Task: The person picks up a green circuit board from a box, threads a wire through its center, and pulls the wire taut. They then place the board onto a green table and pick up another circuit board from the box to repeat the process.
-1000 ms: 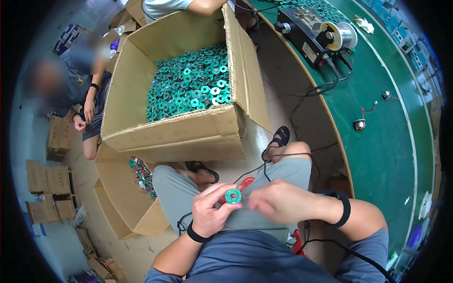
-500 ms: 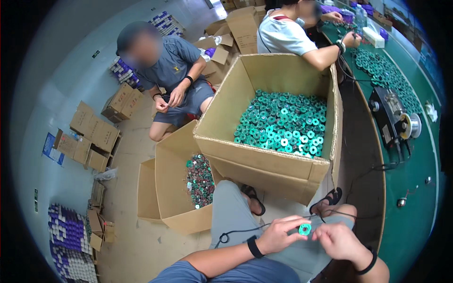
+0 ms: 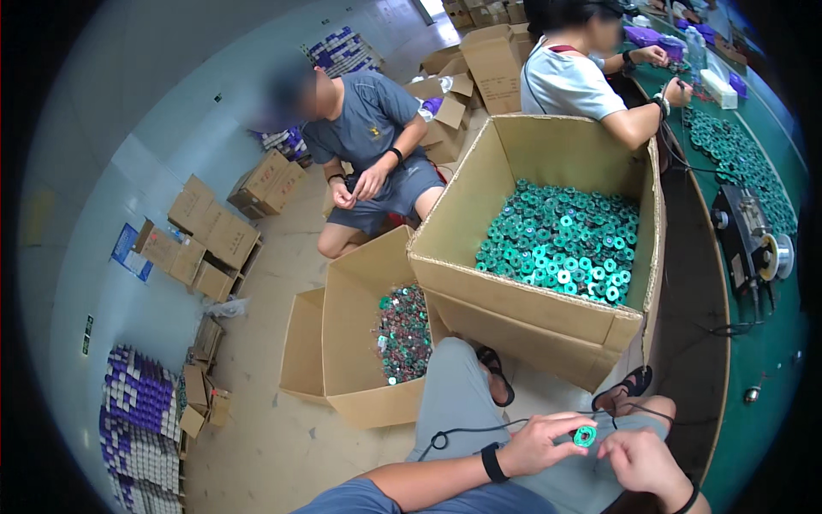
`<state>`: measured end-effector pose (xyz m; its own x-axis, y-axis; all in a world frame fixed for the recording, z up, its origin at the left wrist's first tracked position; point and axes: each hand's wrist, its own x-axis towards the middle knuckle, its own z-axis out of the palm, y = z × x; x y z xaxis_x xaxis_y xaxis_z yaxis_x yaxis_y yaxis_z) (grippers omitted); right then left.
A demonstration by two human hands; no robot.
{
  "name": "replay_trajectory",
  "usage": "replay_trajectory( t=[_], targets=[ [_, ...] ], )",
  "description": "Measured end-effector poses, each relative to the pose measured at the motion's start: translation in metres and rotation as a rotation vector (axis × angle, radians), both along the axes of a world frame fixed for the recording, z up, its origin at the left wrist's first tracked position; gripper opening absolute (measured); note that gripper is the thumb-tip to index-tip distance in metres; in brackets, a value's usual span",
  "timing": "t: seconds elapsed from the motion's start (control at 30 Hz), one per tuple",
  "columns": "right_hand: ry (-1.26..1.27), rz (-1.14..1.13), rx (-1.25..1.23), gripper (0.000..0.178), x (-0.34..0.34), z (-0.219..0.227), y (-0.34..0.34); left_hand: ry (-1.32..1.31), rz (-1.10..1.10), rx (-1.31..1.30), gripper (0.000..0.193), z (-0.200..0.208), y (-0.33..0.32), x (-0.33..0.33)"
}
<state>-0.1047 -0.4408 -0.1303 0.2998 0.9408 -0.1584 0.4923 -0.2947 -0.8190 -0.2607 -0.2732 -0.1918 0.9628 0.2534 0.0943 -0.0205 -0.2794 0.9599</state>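
Over my lap, my left hand point(image 3: 541, 444) pinches a small round green circuit board point(image 3: 585, 436) between thumb and fingers. The board is ring-shaped with a darker middle. Just to its right is my right hand point(image 3: 638, 460), its fingers curled closed and pointing toward the board. Whatever those fingers hold, if anything, is hidden or too small to make out. A thin black cord point(image 3: 479, 428) runs across my thighs behind both hands, with a loop on the left.
A large cardboard box point(image 3: 531, 319) of green ring boards stands ahead. Left of it, a lower box point(image 3: 364, 409) holds mixed small parts. A green bench point(image 3: 775, 343) at right carries a black soldering station point(image 3: 743, 231) and a wire spool point(image 3: 779, 255). Two people sit beyond the boxes.
The whole view has swung left, so the boxes and bench appear farther right. My left hand still holds the board; my right hand stays close beside it.
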Motion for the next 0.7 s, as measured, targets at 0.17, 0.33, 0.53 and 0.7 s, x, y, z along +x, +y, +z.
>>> replay_trajectory(
  t=[0.17,0.33,0.53,0.7],
  targets=[
    [0.179,0.16,-0.001,0.02,0.002,-0.002,-0.005,-0.029,-0.012,-0.003,0.041,-0.003,-0.004,-0.006],
    [0.163,0.186,-0.064,0.018,0.005,0.014,0.0,-0.022,0.008,0.01,0.042,-0.007,-0.003,-0.004],
    [0.17,0.186,-0.048,0.018,0.01,0.013,0.0,-0.032,-0.016,0.034,0.039,-0.004,-0.001,0.0],
    [-0.081,0.021,-0.042,0.019,0.011,-0.006,0.001,-0.003,-0.012,0.031,0.039,-0.005,-0.006,-0.003]
  ],
)
